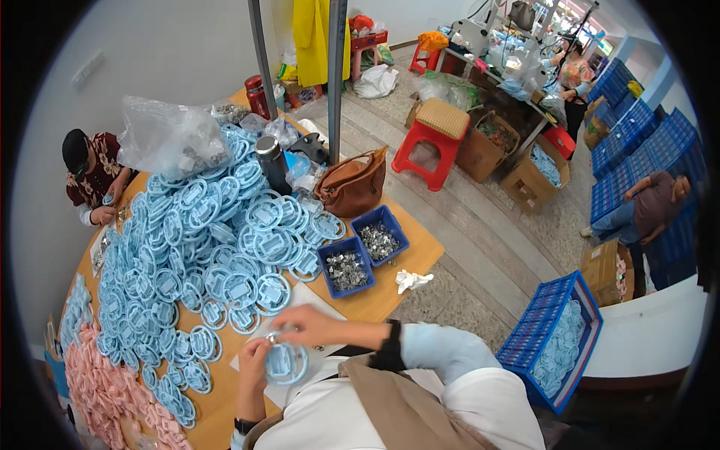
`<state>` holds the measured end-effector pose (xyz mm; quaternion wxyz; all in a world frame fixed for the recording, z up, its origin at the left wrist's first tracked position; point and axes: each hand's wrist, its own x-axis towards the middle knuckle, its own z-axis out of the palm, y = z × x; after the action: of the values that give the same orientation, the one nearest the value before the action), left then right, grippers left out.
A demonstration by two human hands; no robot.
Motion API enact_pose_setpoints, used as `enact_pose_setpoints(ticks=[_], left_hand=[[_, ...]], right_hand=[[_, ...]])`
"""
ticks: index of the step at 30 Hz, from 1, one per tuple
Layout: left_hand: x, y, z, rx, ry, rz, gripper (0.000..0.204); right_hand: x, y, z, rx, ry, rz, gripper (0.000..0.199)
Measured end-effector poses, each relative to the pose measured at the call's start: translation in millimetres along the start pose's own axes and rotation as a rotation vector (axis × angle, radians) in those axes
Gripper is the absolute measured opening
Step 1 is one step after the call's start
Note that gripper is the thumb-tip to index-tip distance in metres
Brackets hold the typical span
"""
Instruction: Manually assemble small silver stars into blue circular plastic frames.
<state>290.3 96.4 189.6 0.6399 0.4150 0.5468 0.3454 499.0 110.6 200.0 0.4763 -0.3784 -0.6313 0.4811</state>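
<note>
My left hand is closed on the edge of a light blue ring-shaped plastic piece, holding it close to my body over a pale sheet. Coming across from the right, my right hand pinches at the top of that piece. A small shiny metal bit shows between the fingers of both hands, its exact shape too small to make out. A big heap of similar light blue ring pieces covers the table just beyond my hands.
Two blue bins of small metal parts, a brown handbag and a dark thermos stand beyond my hands. Pink pieces lie at left. A blue crate of blue pieces is at my right. A person sits across the table.
</note>
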Motion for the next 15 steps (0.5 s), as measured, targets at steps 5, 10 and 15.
enact_pose_setpoints(ticks=[5,10,15], left_hand=[[25.0,16.0,17.4,0.049,-0.044,-0.059,0.014],[38.1,30.1,32.4,0.059,-0.064,-0.059,0.013],[23.7,31.9,25.0,0.013,0.077,-0.105,0.014]], right_hand=[[-99.2,52.1,-128.3,-0.590,0.632,0.465,0.026],[-169.7,125.2,-168.1,-1.021,0.449,0.644,0.023],[-132.5,104.4,-186.8,-0.695,0.439,0.442,0.023]])
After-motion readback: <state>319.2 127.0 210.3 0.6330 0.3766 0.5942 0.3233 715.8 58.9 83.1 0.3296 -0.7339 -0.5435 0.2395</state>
